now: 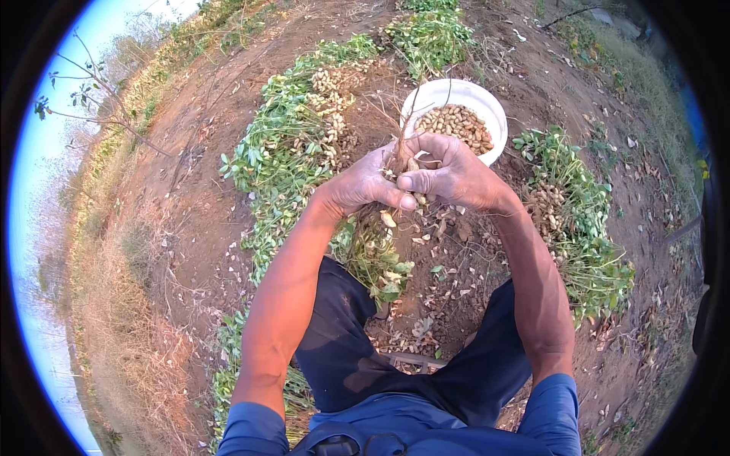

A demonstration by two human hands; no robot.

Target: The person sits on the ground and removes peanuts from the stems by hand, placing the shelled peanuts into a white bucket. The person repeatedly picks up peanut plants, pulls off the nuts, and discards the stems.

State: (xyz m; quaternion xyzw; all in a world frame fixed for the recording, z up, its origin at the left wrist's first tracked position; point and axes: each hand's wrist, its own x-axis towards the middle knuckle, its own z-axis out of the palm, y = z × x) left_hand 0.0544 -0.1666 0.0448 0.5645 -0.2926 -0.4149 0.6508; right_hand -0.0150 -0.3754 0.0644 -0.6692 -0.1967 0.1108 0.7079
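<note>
My left hand (362, 181) grips the root end of an uprooted peanut plant (402, 149), whose thin roots point up and away from me. From the other side, my right hand (447, 174) pinches peanut pods (413, 165) at those roots between thumb and fingers. The plant's leafy stems (376, 259) hang below my hands, between my knees. Just beyond my right hand stands a white plastic tub (498, 122), partly filled with picked peanuts (453, 123). My fingers hide part of the roots and pods.
Uprooted peanut plants (279, 134) lie in a long row to the left, pods facing inward. Another heap of peanut plants (587, 205) lies at the right, and more greenery (430, 37) beyond the tub. Dry leaf bits litter the bare soil (433, 296). A bare-branched shrub (108, 94) stands far left.
</note>
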